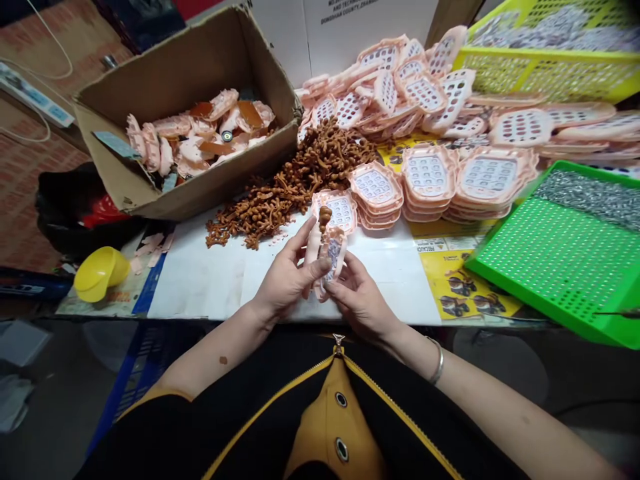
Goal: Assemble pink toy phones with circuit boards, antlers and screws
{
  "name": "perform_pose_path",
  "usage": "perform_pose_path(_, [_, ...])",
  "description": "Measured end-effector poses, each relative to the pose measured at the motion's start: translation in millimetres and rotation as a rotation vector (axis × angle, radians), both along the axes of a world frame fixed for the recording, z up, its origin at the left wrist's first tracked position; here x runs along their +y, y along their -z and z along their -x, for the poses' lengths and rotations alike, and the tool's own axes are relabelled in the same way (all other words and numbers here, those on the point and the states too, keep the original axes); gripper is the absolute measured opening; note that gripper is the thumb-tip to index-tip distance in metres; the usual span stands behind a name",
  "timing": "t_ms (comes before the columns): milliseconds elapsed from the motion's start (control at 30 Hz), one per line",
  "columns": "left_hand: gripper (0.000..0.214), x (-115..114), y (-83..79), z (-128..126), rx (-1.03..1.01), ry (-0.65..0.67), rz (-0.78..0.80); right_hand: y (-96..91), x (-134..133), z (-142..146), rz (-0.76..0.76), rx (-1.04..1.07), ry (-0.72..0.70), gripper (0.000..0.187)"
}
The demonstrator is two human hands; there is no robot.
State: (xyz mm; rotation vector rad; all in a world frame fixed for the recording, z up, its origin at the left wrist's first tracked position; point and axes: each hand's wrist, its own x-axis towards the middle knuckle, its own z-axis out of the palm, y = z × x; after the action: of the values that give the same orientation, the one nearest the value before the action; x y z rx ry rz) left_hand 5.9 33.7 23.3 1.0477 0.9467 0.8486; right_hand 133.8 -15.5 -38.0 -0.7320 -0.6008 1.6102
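Note:
In front of my chest both hands hold a pink plastic casing (314,248), turned on edge with its grey-white inner side partly showing. My left hand (285,277) is closed on its left side, thumb across the front. My right hand (364,299) grips the lower right edge with its fingertips. A small brown figure-shaped plastic piece (325,217) sticks up at the casing's top; whether it is fixed there I cannot tell. Just behind lies a pink panel with a white button grid (343,212). Stacks of like panels (376,185) stand to its right.
Brown plastic pieces (280,197) lie heaped behind my hands. A cardboard box (200,193) of pink parts stands back left, a yellow scoop (100,273) at left. Loose pink panels (385,90) pile at the back. A green tray (550,273) holds screws; a yellow basket (545,70) stands behind.

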Motion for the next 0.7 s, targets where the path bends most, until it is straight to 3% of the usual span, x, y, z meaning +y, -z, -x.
perform_pose_path(167, [0.09, -4, -3.0, -8, 0.055, 0.058, 0.032, 6.1, 0, 0, -0.008, 0.021, -0.003, 0.076])
perform_pose_path(333, [0.089, -5, -8.8, -16, 0.088, -0.009, 0.03, 11.2, 0, -1, -0.019, -0.007, 0.017, 0.079])
perform_pose_path(600, [0.068, -5, -3.8, -14, 0.008, 0.04, 0.088, 11.1, -1, -3, -0.066, -0.046, 0.008, 0.067])
perform_pose_path(700, [0.072, 2, -6.0, -8, -0.031, 0.039, 0.084, 10.3, -4, -7, -0.103, -0.062, -0.056, 0.065])
